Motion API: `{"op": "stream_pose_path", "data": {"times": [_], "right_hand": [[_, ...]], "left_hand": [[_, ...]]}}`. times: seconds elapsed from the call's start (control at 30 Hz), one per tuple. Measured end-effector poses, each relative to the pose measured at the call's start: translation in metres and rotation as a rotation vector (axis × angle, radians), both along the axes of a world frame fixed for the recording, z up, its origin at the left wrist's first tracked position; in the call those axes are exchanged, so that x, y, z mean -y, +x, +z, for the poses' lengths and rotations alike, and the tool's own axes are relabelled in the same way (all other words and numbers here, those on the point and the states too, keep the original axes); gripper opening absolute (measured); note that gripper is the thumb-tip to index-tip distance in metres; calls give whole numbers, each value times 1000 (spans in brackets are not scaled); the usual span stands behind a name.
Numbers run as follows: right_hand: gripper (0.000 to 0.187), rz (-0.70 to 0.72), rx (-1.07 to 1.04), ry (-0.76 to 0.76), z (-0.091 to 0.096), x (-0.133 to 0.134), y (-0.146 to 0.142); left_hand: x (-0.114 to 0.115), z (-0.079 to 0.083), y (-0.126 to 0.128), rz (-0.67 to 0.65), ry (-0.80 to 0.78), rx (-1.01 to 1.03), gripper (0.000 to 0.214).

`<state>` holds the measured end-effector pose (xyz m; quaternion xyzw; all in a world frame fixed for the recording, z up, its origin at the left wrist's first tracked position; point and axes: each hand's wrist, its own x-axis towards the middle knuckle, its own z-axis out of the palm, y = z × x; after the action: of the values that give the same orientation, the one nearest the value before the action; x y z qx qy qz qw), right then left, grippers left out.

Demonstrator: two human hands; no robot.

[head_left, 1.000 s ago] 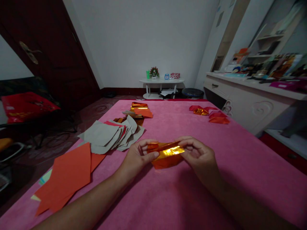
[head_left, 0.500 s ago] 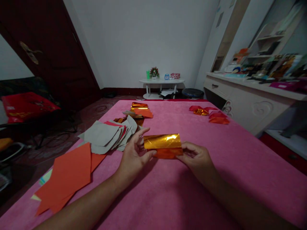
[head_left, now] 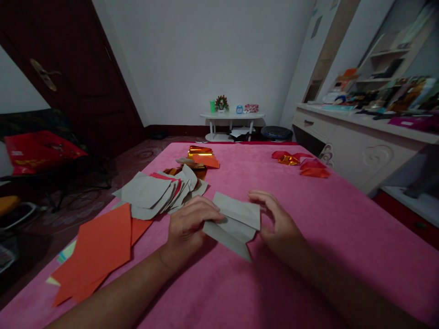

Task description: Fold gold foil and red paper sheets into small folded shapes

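A folded sheet of paper (head_left: 233,221) lies on the pink table cover (head_left: 240,283) in front of me, its grey back facing up. My left hand (head_left: 187,226) is curled over the sheet's left end, its fingers pinched on the edge. My right hand (head_left: 279,224) sits at the sheet's right side, fingers bent and slightly apart, the fingertips at the top right corner. Nothing sits inside the right hand.
A fan of grey-backed sheets (head_left: 157,194) and orange sheets (head_left: 99,246) lie to the left. Folded gold and orange pieces (head_left: 199,157) sit further back, more red and gold pieces (head_left: 302,164) at the far right. A white cabinet (head_left: 360,146) stands right of the table.
The paper showed its gold and orange foil side while held up in both hands; now it is turned over, grey side up, lying lower on the cover. The right hand has loosened.
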<state>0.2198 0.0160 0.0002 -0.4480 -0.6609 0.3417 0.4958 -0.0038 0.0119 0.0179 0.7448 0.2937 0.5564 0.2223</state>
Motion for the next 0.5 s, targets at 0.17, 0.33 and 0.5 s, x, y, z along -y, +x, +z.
{"op": "stream_pose_path", "data": {"times": [0.17,0.33,0.5], "right_hand": [[42,234,-445,-579,10,1,1],[45,299,-449,-576,13,9,-5],[26,128,-410,-486,10,7,-4]], "left_hand": [[1,3,-1,43,69,14,8],[-2,3,0,-37,271,-78,11],[-4,0,3,-21,329,-174,13]]}}
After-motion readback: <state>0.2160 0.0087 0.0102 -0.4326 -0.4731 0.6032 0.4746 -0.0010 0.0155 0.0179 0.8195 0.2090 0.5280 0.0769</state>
